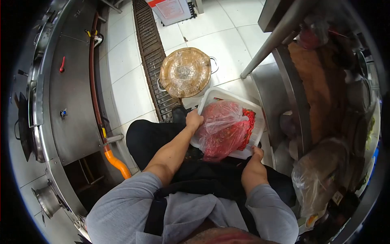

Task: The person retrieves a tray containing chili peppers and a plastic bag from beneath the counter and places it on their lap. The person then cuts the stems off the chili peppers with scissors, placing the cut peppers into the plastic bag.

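Observation:
A white plastic basket (256,109) is tilted between my legs, above the floor. Inside it a clear bag (225,126) of red contents lies beside loose red chillies (248,129). My left hand (194,120) is closed on the basket's left rim, next to the bag. At the lower right my right hand (257,153) grips the rim near its corner; its fingertips are partly hidden. Just beyond the basket stands a pot with two handles, its round brown lid (185,72) covered in clear wrap.
A floor drain grate (151,53) runs past the pot. Steel counters (73,81) with an orange hose (117,163) line the left side. On the right are a steel shelf (266,91) and a plastic bag (319,175). A white container (170,11) stands at the far end.

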`<state>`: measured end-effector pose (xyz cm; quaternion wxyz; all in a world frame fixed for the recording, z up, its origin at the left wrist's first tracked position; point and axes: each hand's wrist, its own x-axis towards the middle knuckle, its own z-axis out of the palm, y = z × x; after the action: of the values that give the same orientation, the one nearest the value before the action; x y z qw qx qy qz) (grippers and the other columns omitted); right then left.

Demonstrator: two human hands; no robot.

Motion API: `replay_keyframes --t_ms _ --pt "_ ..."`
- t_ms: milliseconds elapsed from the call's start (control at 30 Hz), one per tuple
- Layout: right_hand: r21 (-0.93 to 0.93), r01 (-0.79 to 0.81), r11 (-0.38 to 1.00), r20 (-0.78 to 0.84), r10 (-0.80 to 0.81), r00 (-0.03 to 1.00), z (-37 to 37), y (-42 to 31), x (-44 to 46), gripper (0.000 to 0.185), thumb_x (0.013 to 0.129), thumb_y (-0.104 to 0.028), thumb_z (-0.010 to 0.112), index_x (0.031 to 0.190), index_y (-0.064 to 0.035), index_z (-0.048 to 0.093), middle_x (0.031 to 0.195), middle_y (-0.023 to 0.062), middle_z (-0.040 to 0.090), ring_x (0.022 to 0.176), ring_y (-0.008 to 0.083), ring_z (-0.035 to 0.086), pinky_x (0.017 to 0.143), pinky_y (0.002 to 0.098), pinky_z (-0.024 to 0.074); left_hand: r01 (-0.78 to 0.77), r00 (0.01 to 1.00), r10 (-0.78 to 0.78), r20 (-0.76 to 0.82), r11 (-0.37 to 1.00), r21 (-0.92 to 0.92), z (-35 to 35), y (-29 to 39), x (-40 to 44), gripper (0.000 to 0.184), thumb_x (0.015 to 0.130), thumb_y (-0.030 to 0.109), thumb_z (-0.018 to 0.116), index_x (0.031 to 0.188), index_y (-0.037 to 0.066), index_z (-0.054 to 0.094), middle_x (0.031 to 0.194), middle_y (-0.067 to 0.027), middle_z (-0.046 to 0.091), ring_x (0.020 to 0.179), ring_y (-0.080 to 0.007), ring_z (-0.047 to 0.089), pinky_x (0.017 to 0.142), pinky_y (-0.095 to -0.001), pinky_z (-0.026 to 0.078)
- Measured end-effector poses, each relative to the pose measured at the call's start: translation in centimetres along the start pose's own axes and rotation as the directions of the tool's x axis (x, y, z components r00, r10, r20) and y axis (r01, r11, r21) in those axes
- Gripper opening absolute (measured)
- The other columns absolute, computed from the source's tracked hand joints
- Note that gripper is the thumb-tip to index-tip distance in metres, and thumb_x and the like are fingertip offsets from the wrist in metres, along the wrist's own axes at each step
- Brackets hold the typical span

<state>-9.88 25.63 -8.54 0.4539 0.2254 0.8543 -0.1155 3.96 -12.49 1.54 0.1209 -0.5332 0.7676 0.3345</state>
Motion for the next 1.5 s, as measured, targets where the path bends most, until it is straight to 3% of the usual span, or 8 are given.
replay_keyframes --t_ms 133,167,567,700,1000,1067,1433,1500 --pt "-0.064 0.030 0.997 -0.083 -0.036 0.996 0.5 0.5 -3.2 0.056 0.069 -0.033 0.072 0.111 0.0020 0.066 0.110 0.0227 0.066 0.109 0.0326 0.062 0.096 0.0386 0.0466 0.060 0.997 -0.060 0.040 0.998 0.019 -3.3 0.1 -3.1 0.035 0.075 0.015 0.058 0.108 0.006 0.065 0.106 -0.0220 0.066 0.103 -0.0375 0.063 0.090 -0.0453 0.050" --pt "-0.116 0.049 0.992 -0.198 -0.072 0.978 1.4 1.0 -2.6 0.040 0.067 -0.031 0.075 0.092 -0.0013 0.073 0.100 0.0192 0.069 0.101 0.0302 0.066 0.091 0.0386 0.0497 0.073 0.997 -0.074 0.033 0.997 0.017 -4.1 0.0 -4.2 0.035 0.075 0.015 0.059 0.108 0.005 0.065 0.106 -0.0220 0.066 0.102 -0.0376 0.063 0.090 -0.0453 0.050" --pt "-0.016 0.415 0.910 -0.573 -0.348 0.742 -4.7 -4.3 -16.9 0.048 0.063 -0.037 0.072 0.091 0.0021 0.071 0.098 0.0242 0.067 0.097 0.0387 0.064 0.087 0.0451 0.0490 -0.160 0.968 0.108 -0.226 0.961 -0.227 -13.9 -4.2 -8.5 0.037 0.067 0.013 0.059 0.100 0.000 0.067 0.101 -0.0258 0.066 0.098 -0.0394 0.064 0.086 -0.0428 0.050" --pt "-0.080 0.686 0.723 -0.598 -0.585 0.547 -7.7 -8.6 -22.5 0.042 0.068 -0.037 0.070 0.086 0.0015 0.070 0.094 0.0254 0.066 0.091 0.0415 0.063 0.083 0.0464 0.0484 -0.162 0.969 0.083 -0.231 0.924 -0.347 -20.1 -3.7 -5.0 0.033 0.058 0.008 0.059 0.087 -0.006 0.069 0.091 -0.0281 0.067 0.087 -0.0392 0.067 0.076 -0.0417 0.052" --pt "-0.047 0.802 0.596 -0.608 -0.654 0.450 -11.0 -23.3 -30.6 0.039 0.069 -0.036 0.072 0.084 0.0006 0.071 0.079 0.0176 0.070 0.073 0.0269 0.069 0.071 0.0374 0.0523 -0.062 0.962 -0.072 -0.264 0.882 -0.467 -31.5 -1.7 2.6 0.031 0.052 0.001 0.060 0.080 -0.011 0.067 0.087 -0.0231 0.068 0.081 -0.0317 0.068 0.068 -0.0400 0.051" --pt "0.007 0.759 0.651 -0.484 -0.662 0.572 -10.4 -25.2 -30.3 0.042 0.067 -0.038 0.070 0.087 -0.0011 0.071 0.092 0.0224 0.069 0.092 0.0373 0.066 0.084 0.0436 0.0494 -0.057 0.972 -0.062 -0.225 0.872 -0.486 -31.3 -2.5 5.4 0.032 0.052 0.001 0.060 0.081 -0.011 0.067 0.088 -0.0236 0.067 0.081 -0.0318 0.068 0.068 -0.0407 0.051" --pt "-0.006 0.666 0.746 -0.329 -0.630 0.703 -6.6 -31.4 -22.7 0.041 0.069 -0.037 0.069 0.088 -0.0007 0.071 0.092 0.0237 0.068 0.093 0.0374 0.065 0.085 0.0433 0.0487 0.001 0.990 -0.033 -0.141 0.976 -0.217 -27.3 -3.8 17.4 0.039 0.049 0.005 0.062 0.085 -0.009 0.068 0.094 -0.0284 0.067 0.093 -0.0380 0.067 0.079 -0.0409 0.052" --pt "-0.038 0.729 0.683 -0.362 -0.690 0.627 -6.0 -30.9 -22.8 0.041 0.071 -0.039 0.070 0.084 -0.0001 0.069 0.086 0.0234 0.068 0.087 0.0385 0.065 0.082 0.0453 0.0483 -0.007 0.999 0.000 -0.034 0.978 -0.207 -27.6 -4.3 18.5 0.045 0.054 0.009 0.064 0.096 -0.007 0.067 0.103 -0.0273 0.066 0.100 -0.0377 0.064 0.087 -0.0408 0.051"
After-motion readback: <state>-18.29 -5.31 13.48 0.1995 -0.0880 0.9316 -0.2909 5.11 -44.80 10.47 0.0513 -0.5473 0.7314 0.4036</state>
